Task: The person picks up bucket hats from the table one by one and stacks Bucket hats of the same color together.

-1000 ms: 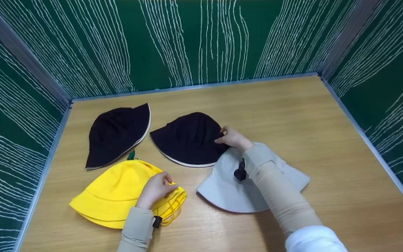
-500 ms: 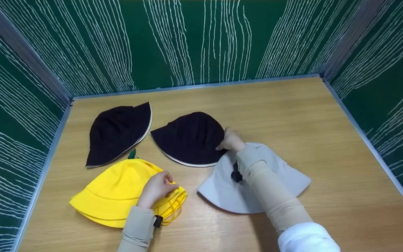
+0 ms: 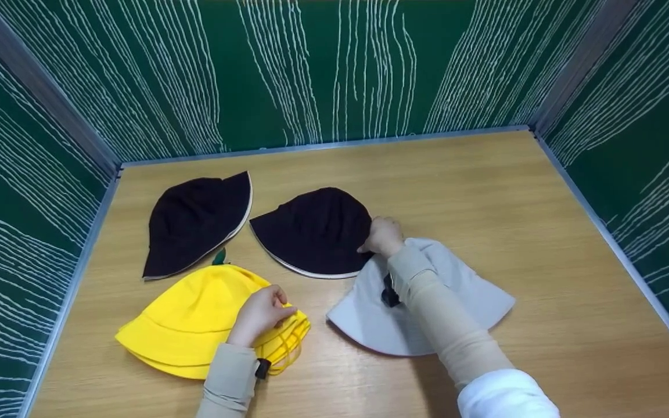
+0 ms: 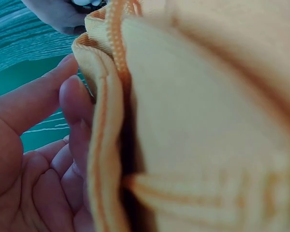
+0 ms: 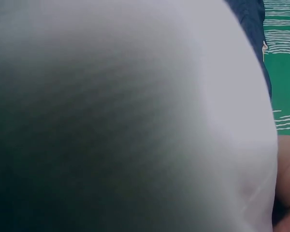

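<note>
A yellow bucket hat [image 3: 195,313] with a green leaf on top lies at the front left. My left hand [image 3: 260,313] pinches its brim at the right end, thumb and fingertips at the stitched edge [image 4: 104,130] in the left wrist view. A black bucket hat [image 3: 317,232] with a white-edged brim lies mid-table. At its right edge my right hand [image 3: 384,235] grips the fabric with curled fingers; the fingertips are partly hidden. Under that forearm sits a grey bucket hat [image 3: 369,313], which fills most of the right wrist view.
Another black bucket hat [image 3: 195,223] lies at the back left, close to the yellow one. Green panels [image 3: 369,69] with white wavy lines enclose the wooden table [image 3: 485,180] at the back and sides. A yellow cord [image 3: 295,342] hangs from the yellow hat.
My right hand has turned slightly and its fingers have curled in at the black hat's edge, the forearm shifting a little left. The left hand and the hats stay in place.
</note>
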Demonstrator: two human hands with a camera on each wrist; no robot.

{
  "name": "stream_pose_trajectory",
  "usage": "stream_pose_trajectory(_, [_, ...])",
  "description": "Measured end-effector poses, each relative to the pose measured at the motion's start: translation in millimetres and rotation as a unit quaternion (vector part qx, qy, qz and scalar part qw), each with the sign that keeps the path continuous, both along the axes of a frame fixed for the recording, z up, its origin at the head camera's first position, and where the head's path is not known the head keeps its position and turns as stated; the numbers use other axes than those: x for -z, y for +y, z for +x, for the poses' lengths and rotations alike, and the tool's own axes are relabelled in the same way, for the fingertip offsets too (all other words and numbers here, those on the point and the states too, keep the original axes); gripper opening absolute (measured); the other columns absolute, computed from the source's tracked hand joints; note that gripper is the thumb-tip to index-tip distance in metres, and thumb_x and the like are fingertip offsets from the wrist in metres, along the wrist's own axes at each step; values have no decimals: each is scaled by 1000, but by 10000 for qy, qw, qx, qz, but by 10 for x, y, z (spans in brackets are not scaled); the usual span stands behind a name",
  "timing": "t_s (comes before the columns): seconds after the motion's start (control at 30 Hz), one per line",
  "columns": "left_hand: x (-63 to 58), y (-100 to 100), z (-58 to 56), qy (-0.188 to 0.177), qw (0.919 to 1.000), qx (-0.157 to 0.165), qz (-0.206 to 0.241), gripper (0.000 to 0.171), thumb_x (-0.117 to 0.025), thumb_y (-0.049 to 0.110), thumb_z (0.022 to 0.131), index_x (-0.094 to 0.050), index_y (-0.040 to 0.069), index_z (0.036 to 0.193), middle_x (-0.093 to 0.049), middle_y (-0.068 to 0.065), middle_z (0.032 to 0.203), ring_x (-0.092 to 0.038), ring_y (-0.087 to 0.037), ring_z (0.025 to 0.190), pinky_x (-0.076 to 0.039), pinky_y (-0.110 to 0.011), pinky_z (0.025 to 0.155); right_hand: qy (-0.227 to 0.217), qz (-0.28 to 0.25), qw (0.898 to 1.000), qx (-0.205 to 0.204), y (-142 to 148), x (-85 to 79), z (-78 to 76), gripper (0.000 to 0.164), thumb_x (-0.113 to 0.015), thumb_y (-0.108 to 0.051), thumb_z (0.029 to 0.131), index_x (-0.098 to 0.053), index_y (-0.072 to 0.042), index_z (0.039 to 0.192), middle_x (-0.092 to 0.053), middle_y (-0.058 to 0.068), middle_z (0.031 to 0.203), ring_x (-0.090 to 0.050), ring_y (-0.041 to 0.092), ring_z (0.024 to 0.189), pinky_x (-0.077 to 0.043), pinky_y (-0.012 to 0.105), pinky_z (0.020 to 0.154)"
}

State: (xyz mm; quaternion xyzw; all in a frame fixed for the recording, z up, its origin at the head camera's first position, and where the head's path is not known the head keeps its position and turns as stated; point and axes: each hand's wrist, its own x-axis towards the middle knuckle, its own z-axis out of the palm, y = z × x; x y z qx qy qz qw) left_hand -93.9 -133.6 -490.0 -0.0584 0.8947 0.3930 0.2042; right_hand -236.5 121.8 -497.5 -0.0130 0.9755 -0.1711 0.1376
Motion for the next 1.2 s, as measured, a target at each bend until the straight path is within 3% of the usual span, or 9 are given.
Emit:
stream_pose_trajectory(0.2, [15, 11, -4, 171, 9998, 52, 17, 19, -70, 19, 85, -56, 8, 87, -49, 1, 63, -50, -11, 55, -39, -22, 53, -108, -1058, 9938, 322, 43, -24, 6, 59, -81, -16, 71, -52, 7, 117, -59, 24, 118, -53, 39, 113, -42, 44, 100])
stream_pose_trajectory(0.33, [24, 18, 1, 356, 9993, 89, -64, 20, -72, 19, 83, -56, 7, 85, -49, 2, 61, -49, -11, 53, -38, -22, 52, -31, -1377, 9900, 288, 44, -60, -12, 52, -75, -8, 76, -50, 9, 119, -58, 26, 119, -53, 39, 114, -41, 44, 100])
stream_pose_trajectory(0.67, [42, 25, -2, 258, 9993, -25, -286, 19, -71, 20, 84, -56, 8, 87, -50, 1, 64, -50, -11, 55, -39, -22, 53, 429, -1712, 9840, -258, -57, -264, -51, 59, -66, -7, 83, -42, 10, 134, -50, 27, 133, -46, 38, 126, -35, 42, 108])
stream_pose_trajectory(0.87, [28, 34, 10, 387, 9989, -14, -264, 20, -72, 20, 83, -57, 7, 87, -50, 1, 62, -49, -11, 53, -38, -22, 52, 491, -2217, 9722, -577, -63, -460, -29, 58, -67, -6, 84, -43, 9, 134, -51, 26, 132, -48, 37, 124, -36, 42, 107])
stream_pose_trajectory(1.03, [3, 35, 23, 353, 9989, 29, -305, 20, -71, 21, 84, -57, 7, 87, -50, 0, 63, -48, -12, 55, -37, -23, 52, 668, -2523, 9597, -1047, -37, -655, 20, 46, -67, -7, 85, -49, 6, 126, -55, 24, 127, -51, 36, 119, -40, 45, 102])
stream_pose_trajectory(1.2, [-16, 33, 44, 391, 9986, 156, -329, 22, -71, 25, 84, -58, 7, 88, -48, 0, 65, -45, -13, 57, -36, -24, 54, 587, -2775, 9506, -1262, -5, -800, 91, 47, -64, -8, 88, -47, 5, 130, -50, 23, 134, -45, 35, 127, -35, 45, 107])
